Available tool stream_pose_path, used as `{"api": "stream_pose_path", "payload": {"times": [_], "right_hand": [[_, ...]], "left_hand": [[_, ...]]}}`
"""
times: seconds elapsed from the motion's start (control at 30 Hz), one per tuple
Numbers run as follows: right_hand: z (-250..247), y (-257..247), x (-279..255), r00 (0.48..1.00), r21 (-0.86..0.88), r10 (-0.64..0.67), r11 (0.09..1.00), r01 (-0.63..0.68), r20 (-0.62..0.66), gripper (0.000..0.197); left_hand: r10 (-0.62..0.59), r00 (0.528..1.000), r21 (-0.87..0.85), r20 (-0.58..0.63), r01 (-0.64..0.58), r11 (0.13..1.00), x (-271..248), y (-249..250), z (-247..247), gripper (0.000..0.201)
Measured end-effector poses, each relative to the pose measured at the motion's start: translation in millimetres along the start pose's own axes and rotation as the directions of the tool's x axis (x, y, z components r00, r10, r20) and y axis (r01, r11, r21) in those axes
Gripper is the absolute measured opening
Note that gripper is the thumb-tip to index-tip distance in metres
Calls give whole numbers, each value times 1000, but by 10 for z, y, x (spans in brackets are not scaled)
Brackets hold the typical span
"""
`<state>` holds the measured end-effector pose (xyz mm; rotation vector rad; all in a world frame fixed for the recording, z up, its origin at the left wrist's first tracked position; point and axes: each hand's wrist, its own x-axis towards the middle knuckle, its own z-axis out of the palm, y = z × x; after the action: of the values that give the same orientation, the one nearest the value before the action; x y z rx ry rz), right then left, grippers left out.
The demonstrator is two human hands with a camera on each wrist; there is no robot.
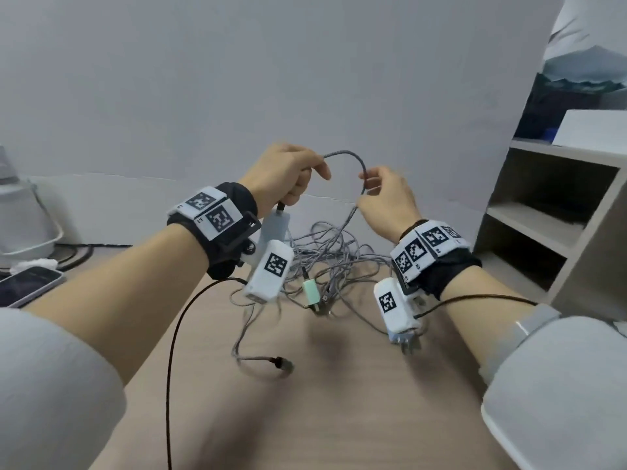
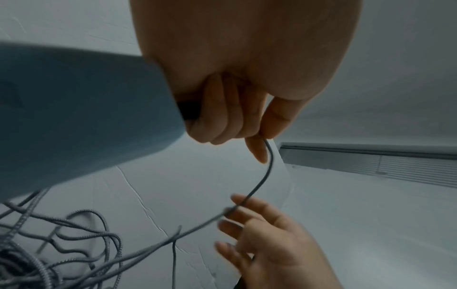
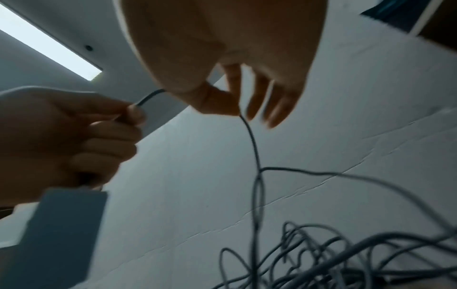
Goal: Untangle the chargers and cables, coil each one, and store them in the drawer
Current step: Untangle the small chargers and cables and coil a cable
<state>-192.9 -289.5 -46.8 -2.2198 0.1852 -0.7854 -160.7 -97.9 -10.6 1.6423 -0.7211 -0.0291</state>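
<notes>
A grey braided cable point(image 1: 349, 157) arches between my two hands above the table. My left hand point(image 1: 288, 174) grips it near its black plug, from which a pale blue-grey charger block point(image 1: 276, 227) hangs; the left wrist view shows the same charger block point(image 2: 81, 117) and cable point(image 2: 267, 172). My right hand point(image 1: 380, 188) pinches the cable between thumb and forefinger, the other fingers spread, as in the right wrist view point(image 3: 235, 105). Below lies a tangle of grey cables point(image 1: 332, 262) with a mint-green adapter point(image 1: 310, 291) and a loose plug end point(image 1: 283, 362).
The wooden table point(image 1: 305, 401) runs toward me. A grey open shelf unit point(image 1: 549, 225) stands at the right. A phone point(image 1: 27, 284) and a white appliance base point(image 1: 23, 222) with a black cord sit at the left. A white wall is behind.
</notes>
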Motion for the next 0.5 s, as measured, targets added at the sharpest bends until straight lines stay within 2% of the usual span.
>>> {"api": "stream_pose_path", "payload": {"times": [0.07,0.17,0.2,0.23,0.33,0.43,0.5], "right_hand": [[200,-81,-20,991,98,-73,993,63,108,28],[439,-37,-11,970,167,-50,986,10,238,5],[525,19,-9,944,177,-37,984,-23,328,2],[608,94,-2,909,157,-28,987,-41,415,7],[798,317,28,830,-55,-16,997,56,558,14],[878,498,52,804,-289,24,939,186,594,21],[860,571,99,815,-328,52,929,173,577,25]], "left_hand": [[5,1000,-49,3,-5,999,-27,9,-63,26],[25,999,-142,-22,-28,989,-68,17,-200,24],[22,998,-169,-60,-32,985,-74,10,-259,26],[15,994,-194,-109,-36,980,-72,-6,-322,28],[-37,968,-289,-247,-37,957,-48,-120,-536,31],[-141,927,-433,-347,-25,901,-34,-337,-771,31],[-224,886,-481,-407,1,877,-29,-517,-893,32]]}}
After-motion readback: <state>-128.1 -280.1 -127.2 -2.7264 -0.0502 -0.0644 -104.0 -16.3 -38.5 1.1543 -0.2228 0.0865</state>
